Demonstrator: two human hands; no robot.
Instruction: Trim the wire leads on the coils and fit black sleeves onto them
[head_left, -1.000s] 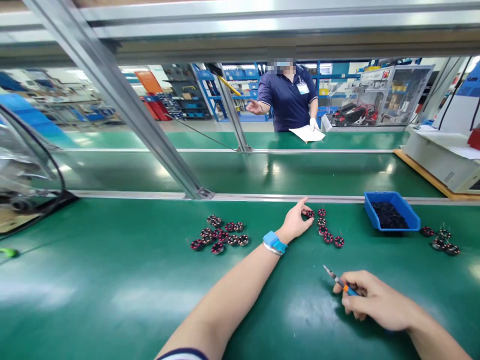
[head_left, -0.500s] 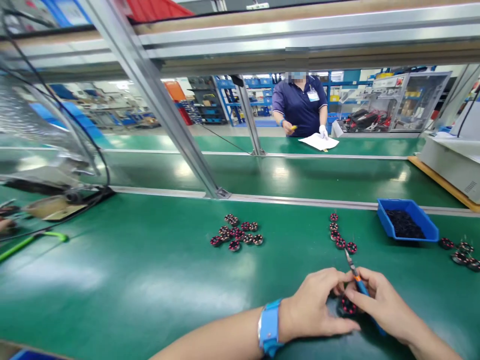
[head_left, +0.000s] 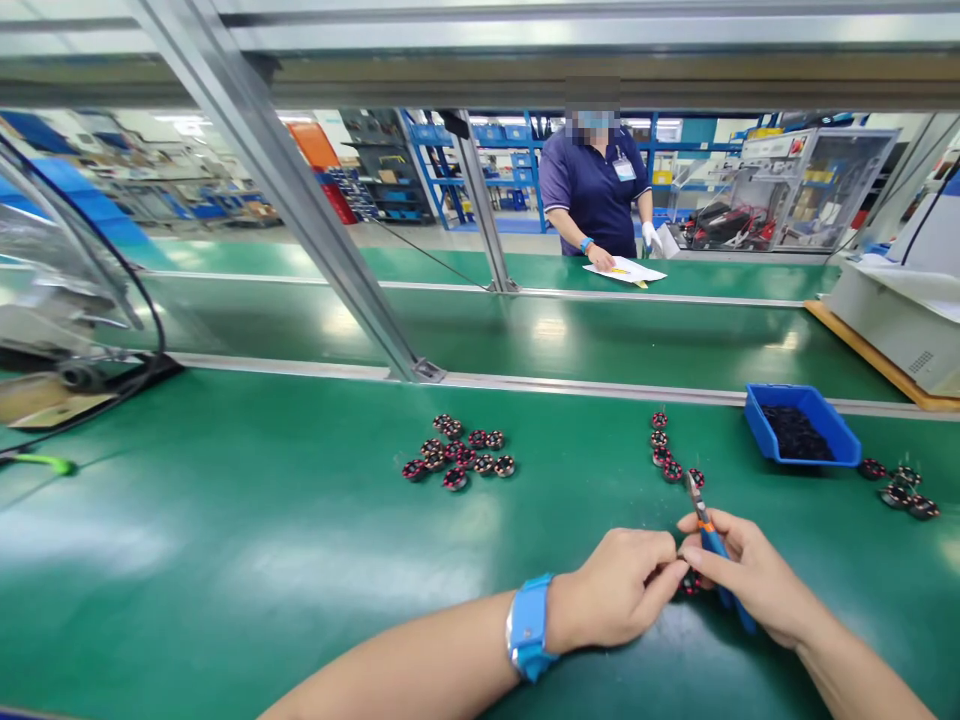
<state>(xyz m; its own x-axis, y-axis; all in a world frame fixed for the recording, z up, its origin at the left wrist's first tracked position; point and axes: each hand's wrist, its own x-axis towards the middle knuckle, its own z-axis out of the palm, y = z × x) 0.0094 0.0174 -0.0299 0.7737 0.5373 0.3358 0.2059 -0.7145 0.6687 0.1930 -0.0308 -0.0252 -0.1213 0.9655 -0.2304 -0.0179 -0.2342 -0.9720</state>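
My right hand (head_left: 757,585) holds a pair of diagonal pliers (head_left: 712,545) with blue and orange handles, jaws pointing up and away. Just under the fingertips of both hands is a small round motor stator (head_left: 689,583), black with pink spots and partly covered. My left hand (head_left: 626,585) is closed, its thumb and fingers pinched together at the stator's edge; whatever thin part lies between them is hidden. Beyond the pliers' tip, a short line of similar stators (head_left: 660,456) lies on the green bench top (head_left: 300,560).
A cluster of stators (head_left: 454,455) lies left of centre. Toward the back right stands a blue bin (head_left: 844,450) of small black pieces, with several stators (head_left: 896,497) beside it. A metal post (head_left: 322,215) slants up at the back. Across the bench, a co-worker (head_left: 600,190) handles paper.
My left thumb has drawn in from stretched out to a pinch against the fingers, covering more of the stator. The view has shifted a little. The co-worker's bare hand has come down to the paper.
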